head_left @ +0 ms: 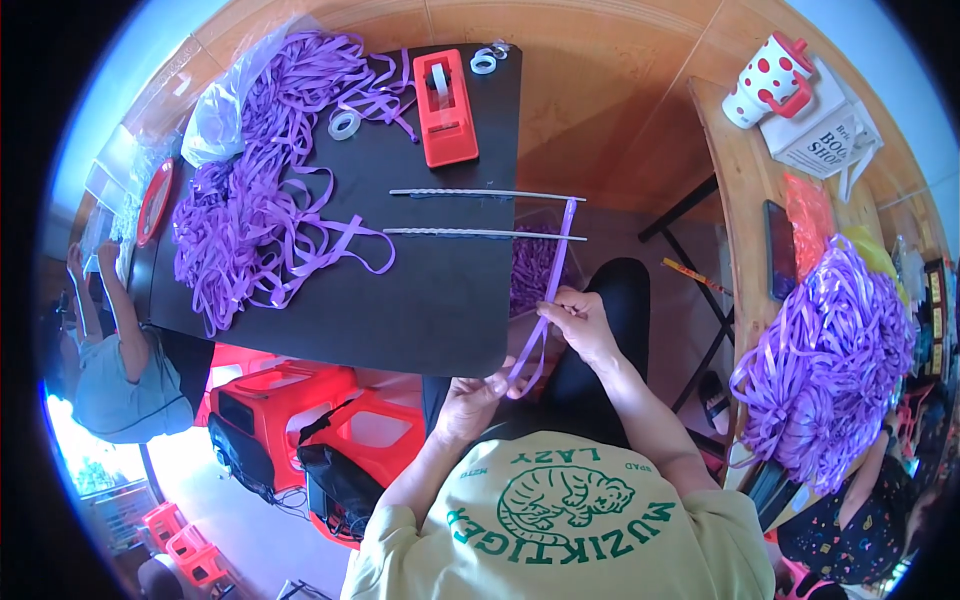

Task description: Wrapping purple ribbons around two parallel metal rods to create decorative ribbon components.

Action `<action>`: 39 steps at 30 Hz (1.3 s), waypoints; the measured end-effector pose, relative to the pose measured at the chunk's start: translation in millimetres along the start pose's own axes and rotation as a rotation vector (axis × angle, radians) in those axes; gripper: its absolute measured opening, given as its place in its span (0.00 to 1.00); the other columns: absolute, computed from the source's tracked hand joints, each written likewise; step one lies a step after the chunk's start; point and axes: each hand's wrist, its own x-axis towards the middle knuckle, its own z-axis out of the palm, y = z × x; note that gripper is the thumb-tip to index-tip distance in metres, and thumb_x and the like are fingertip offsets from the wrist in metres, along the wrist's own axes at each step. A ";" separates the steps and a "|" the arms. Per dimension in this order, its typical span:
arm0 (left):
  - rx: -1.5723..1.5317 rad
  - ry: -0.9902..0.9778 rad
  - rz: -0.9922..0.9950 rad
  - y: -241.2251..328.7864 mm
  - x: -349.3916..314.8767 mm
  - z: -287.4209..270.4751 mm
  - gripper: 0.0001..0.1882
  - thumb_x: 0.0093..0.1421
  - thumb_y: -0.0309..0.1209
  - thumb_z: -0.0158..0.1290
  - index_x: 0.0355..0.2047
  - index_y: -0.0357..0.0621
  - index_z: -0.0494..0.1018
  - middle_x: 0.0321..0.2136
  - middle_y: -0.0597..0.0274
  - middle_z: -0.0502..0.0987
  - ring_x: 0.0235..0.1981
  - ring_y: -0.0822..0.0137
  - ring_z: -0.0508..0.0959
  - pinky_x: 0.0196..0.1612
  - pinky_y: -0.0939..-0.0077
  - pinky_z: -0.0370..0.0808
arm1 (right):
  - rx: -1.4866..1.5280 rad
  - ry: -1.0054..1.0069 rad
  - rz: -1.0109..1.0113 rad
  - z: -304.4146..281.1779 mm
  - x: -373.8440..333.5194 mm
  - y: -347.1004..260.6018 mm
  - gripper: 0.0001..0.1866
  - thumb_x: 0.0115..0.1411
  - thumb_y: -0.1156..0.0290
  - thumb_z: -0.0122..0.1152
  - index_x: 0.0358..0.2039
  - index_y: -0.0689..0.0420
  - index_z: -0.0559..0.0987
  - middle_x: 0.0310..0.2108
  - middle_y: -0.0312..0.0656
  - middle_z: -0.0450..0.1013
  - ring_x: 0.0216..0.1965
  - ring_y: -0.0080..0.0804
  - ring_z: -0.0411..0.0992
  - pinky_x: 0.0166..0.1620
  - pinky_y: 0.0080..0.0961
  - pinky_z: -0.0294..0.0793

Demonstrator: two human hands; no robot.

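Note:
My right hand is closed in a pinch on a narrow purple ribbon, just beyond the table's right edge. From there the strip runs up to the ends of two thin, pale, twisted-looking rods, which lie parallel on the dark table and jut past its edge. Lower down, the ribbon bends into a loop near my left hand. The left fingers are closed at its lower part, over my lap. How the ribbon sits on the upper rod's tip is too small to tell.
A large tangle of purple ribbon covers the black table's left side. Behind the rods stands a red tape dispenser, with a tape roll nearby. More ribbon heaps on the wooden table at right. Red stools stand at left.

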 end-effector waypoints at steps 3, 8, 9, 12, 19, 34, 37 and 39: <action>0.168 0.027 -0.118 15.1 -6.5 11.6 0.15 0.56 0.21 0.53 0.45 0.31 0.71 0.32 0.53 0.77 0.34 0.66 0.76 0.48 0.75 0.66 | -0.019 0.015 0.008 -2.2 1.6 2.3 0.07 0.55 0.75 0.61 0.21 0.64 0.78 0.17 0.28 0.63 0.21 0.13 0.58 0.25 0.16 0.54; 0.343 0.106 -0.199 13.9 -21.1 -6.0 0.15 0.56 0.19 0.52 0.45 0.30 0.71 0.33 0.53 0.78 0.32 0.71 0.76 0.42 0.81 0.69 | 0.025 0.009 0.083 2.8 -1.9 -5.5 0.07 0.55 0.75 0.62 0.21 0.63 0.79 0.17 0.29 0.66 0.21 0.13 0.60 0.25 0.15 0.55; 0.413 0.119 -0.203 14.2 -22.1 -7.5 0.15 0.56 0.19 0.52 0.45 0.31 0.71 0.33 0.54 0.78 0.31 0.72 0.76 0.39 0.83 0.70 | 0.070 -0.013 0.056 5.5 -2.1 -5.9 0.07 0.55 0.75 0.62 0.22 0.63 0.79 0.18 0.30 0.67 0.21 0.13 0.61 0.26 0.15 0.55; 0.551 0.116 -0.262 12.7 -21.5 -6.7 0.14 0.57 0.20 0.53 0.45 0.32 0.71 0.32 0.56 0.78 0.30 0.74 0.77 0.33 0.85 0.72 | 0.176 -0.072 0.053 8.5 -6.5 -15.1 0.05 0.55 0.76 0.62 0.24 0.63 0.80 0.20 0.31 0.69 0.23 0.14 0.62 0.27 0.15 0.56; 0.699 0.122 -0.294 7.8 -16.5 -8.3 0.12 0.58 0.22 0.54 0.42 0.33 0.71 0.33 0.56 0.79 0.34 0.74 0.79 0.32 0.85 0.73 | 0.202 -0.106 -0.053 10.3 -7.2 -38.1 0.06 0.56 0.75 0.60 0.26 0.65 0.80 0.22 0.32 0.68 0.20 0.12 0.58 0.23 0.14 0.52; 0.706 0.080 -0.295 -1.9 -12.9 -7.7 0.09 0.56 0.23 0.55 0.38 0.35 0.74 0.31 0.57 0.80 0.32 0.75 0.79 0.34 0.84 0.74 | 0.225 0.102 -0.047 6.2 17.1 -37.6 0.06 0.58 0.76 0.58 0.25 0.63 0.78 0.20 0.31 0.70 0.23 0.15 0.65 0.28 0.13 0.63; 0.570 0.173 -0.259 -2.3 -13.3 -8.7 0.04 0.56 0.21 0.55 0.32 0.35 0.77 0.28 0.60 0.80 0.31 0.75 0.78 0.37 0.83 0.74 | 0.207 0.097 -0.111 2.4 19.2 -38.2 0.06 0.58 0.77 0.58 0.24 0.63 0.78 0.20 0.31 0.70 0.22 0.14 0.65 0.27 0.13 0.63; 0.581 0.154 -0.253 0.0 -15.6 -9.3 0.04 0.56 0.20 0.55 0.32 0.36 0.77 0.30 0.60 0.80 0.31 0.75 0.77 0.36 0.81 0.74 | 0.175 0.093 -0.127 1.6 21.1 -37.0 0.06 0.57 0.77 0.58 0.24 0.62 0.77 0.19 0.30 0.70 0.22 0.14 0.65 0.27 0.13 0.63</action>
